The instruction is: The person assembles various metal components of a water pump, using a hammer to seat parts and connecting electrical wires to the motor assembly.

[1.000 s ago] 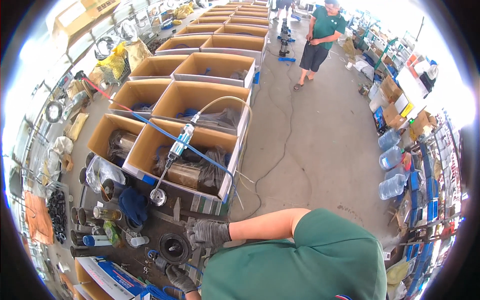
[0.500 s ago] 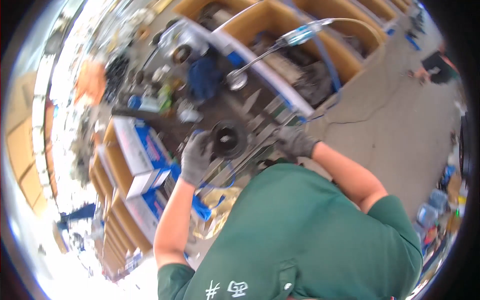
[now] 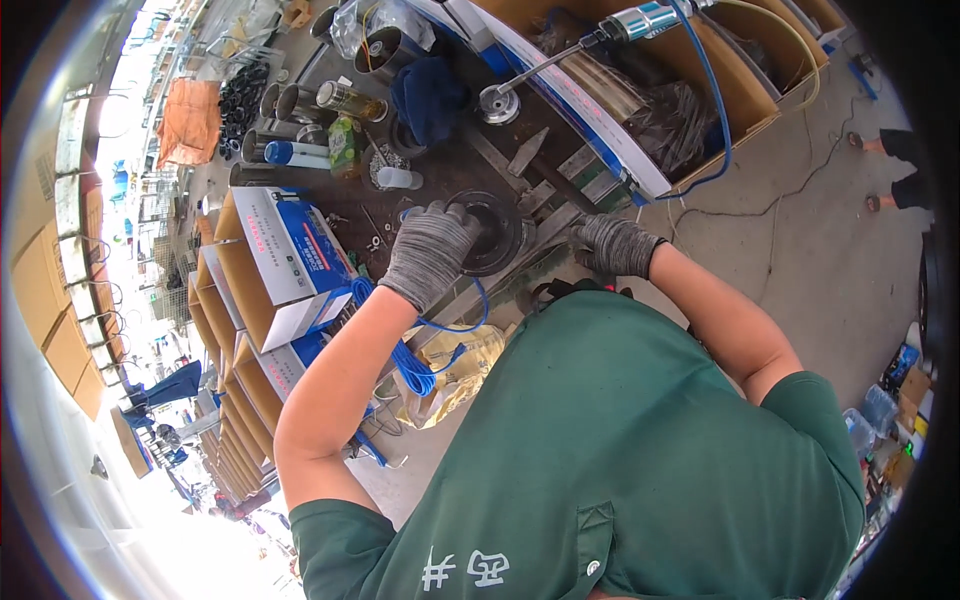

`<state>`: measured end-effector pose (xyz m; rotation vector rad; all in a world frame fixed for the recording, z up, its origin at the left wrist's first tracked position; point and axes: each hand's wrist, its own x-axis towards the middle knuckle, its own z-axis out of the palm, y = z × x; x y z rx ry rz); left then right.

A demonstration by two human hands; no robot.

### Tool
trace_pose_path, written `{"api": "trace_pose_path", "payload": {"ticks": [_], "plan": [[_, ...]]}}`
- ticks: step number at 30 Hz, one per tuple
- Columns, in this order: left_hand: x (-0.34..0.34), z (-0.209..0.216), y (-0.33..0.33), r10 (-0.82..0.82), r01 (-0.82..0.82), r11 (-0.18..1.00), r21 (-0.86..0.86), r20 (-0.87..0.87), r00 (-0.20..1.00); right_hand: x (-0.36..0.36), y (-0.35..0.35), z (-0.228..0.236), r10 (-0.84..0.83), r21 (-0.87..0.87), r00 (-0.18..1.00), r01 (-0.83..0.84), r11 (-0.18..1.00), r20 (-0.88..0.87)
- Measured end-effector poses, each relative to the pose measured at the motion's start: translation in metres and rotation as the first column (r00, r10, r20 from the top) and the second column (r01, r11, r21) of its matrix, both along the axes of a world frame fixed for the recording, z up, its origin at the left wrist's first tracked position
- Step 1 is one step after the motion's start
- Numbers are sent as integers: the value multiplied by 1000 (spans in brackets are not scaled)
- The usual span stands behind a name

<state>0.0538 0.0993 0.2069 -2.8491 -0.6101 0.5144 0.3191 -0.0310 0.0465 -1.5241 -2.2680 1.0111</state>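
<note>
Grey knitted gloves cover both hands. My left hand (image 3: pixel 435 255) is closed at the left side of a thick black ring-shaped part (image 3: pixel 513 238), fingers hooked over its rim. The part lies on the dark workbench (image 3: pixel 345 205), near its front edge. My right hand (image 3: pixel 618 245) is at the bench's right front edge with its fingers curled; what lies inside them is hidden. A hammer (image 3: pixel 560 183) rests on flat metal bars just beyond it, the handle's end reaching toward this hand.
Behind the ring stand metal cylinders (image 3: pixel 385 58), a dark blue cloth (image 3: pixel 428 100) and a blue-capped bottle (image 3: pixel 297 153). A hose-fed tool (image 3: pixel 640 22) with a round metal foot leans over an open carton (image 3: pixel 625 150). More cartons (image 3: pixel 270 250) line the left. A coiled blue cord (image 3: pixel 415 372) hangs in front.
My left hand has moved from beside the black ring onto its rim. The right hand and hammer keep nearly the same places on the bench, while the whole view has shifted.
</note>
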Motion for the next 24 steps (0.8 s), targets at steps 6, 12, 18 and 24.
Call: {"api": "trace_pose_path", "payload": {"ticks": [6, 12, 18, 24], "plan": [[2, -4, -1, 8, -8, 1000, 20, -18, 1000, -5, 5, -10, -17, 2, 999, 17, 1000, -37], [-3, -21, -12, 292, -295, 955, -13, 192, 937, -20, -2, 4, -66, 76, 995, 71, 995, -69], [-49, -49, -21, 611, -499, 783, -371, 607, 508, -17, 10, 43, -147, 92, 988, 150, 984, -37], [-131, -154, -59, 912, -243, 255, -936, 317, -261, -70, 53, 132, -103, 304, 995, 98, 948, 1]]}}
